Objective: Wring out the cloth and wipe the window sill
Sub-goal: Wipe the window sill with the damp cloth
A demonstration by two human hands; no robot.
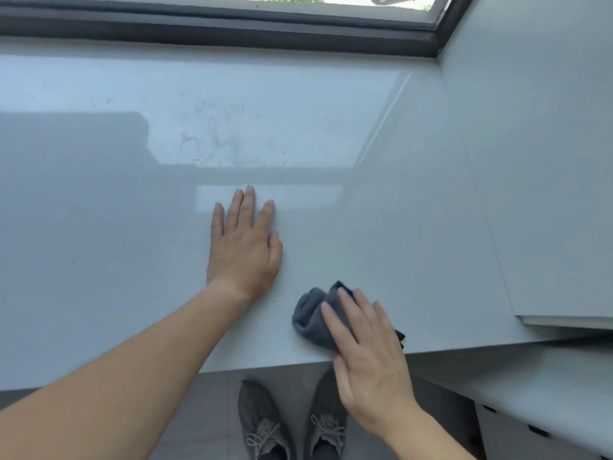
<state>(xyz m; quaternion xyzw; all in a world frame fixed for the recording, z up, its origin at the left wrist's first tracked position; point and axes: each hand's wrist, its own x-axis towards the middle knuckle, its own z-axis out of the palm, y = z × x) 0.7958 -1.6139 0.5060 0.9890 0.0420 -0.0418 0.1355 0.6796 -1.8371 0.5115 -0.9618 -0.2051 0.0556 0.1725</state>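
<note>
A wide, glossy pale grey window sill (99, 227) fills most of the view. A crumpled dark grey cloth (311, 317) lies on it close to the front edge, right of centre. My right hand (368, 353) rests flat on top of the cloth, fingers pressing it onto the sill, and covers its right half. My left hand (245, 244) lies flat on the bare sill to the upper left of the cloth, fingers spread and palm down, holding nothing. Faint dried smears (219, 134) mark the sill further back.
A dark window frame (232, 28) runs along the back of the sill. A white side wall (537, 161) closes the sill on the right. Below the front edge I see grey floor tiles, my two grey shoes (292, 426) and a white cabinet (530, 410) at the lower right.
</note>
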